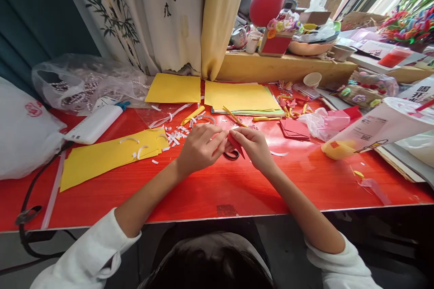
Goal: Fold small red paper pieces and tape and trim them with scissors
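Between my two hands, above the red table, is a small piece of folded red paper (pixel 238 144). My left hand (pixel 202 146) has its fingers closed at the paper's left edge. My right hand (pixel 254 146) pinches the paper from the right, thumb and forefinger together. Partly hidden behind the hands, a black scissors handle (pixel 232 155) lies on the table. White paper scraps (pixel 176 136) are scattered to the left of my left hand. A stack of red paper squares (pixel 294 128) sits right of my right hand.
Yellow paper sheets (pixel 173 88) and a stack of coloured paper (pixel 240 97) lie at the back. Yellow strips (pixel 111 156) lie left, near a white power bank (pixel 95 124). A tilted drink cup (pixel 366 128) stands right. Plastic bags (pixel 27 131) fill the left end.
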Demonstrator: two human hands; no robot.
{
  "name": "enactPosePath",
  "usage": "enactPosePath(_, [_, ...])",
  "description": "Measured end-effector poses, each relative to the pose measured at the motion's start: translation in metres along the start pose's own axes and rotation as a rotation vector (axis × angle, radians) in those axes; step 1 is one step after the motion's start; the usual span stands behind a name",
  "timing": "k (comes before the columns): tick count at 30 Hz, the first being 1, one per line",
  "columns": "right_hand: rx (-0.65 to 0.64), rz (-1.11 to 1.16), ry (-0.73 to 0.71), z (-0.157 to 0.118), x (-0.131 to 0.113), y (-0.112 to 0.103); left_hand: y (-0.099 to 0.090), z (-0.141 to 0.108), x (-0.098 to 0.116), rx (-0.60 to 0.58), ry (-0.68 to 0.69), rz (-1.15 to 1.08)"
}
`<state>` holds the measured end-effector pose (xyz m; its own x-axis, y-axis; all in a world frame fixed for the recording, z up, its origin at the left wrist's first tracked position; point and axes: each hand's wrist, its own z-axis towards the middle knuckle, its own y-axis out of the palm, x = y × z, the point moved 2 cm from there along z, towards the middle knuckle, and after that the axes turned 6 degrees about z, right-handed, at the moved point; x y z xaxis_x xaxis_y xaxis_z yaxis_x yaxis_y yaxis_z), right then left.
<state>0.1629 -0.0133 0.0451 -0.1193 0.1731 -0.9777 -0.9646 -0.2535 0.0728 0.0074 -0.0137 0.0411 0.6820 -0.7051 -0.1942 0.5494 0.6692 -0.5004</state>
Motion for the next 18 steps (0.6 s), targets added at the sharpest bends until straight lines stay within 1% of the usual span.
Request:
enactPosePath(2, [-0.019, 0.021, 0.008, -0.0004, -0.0006, -0.0003, 0.0005, 0.0012, -0.0015, 0.0, -0.16, -0.094])
enactPosePath(4, [-0.024, 0.023, -0.002, -0.0008, -0.0021, -0.0005, 0.0014, 0.0019, -0.0006, -0.012, -0.239, -0.181])
enactPosePath(10, [-0.045, 0.022, -0.01, -0.0009, -0.0048, 0.0002, 0.0011, 0.0022, 0.0022, -0.05, -0.275, -0.303])
enactPosePath(15, [-0.115, 0.047, 0.046, -0.0009, -0.0043, -0.0024, -0.0007, 0.0041, 0.0011, -0.07, -0.301, -0.402])
enactPosePath(17, [-0.144, 0.049, 0.078, -0.0005, -0.0045, -0.0037, 0.0002, 0.0054, -0.0003, -0.094, -0.338, -0.466])
enactPosePath(18, [-0.152, 0.039, 0.083, -0.0002, -0.0047, -0.0041, 0.0013, 0.006, -0.0016, -0.108, -0.384, -0.504])
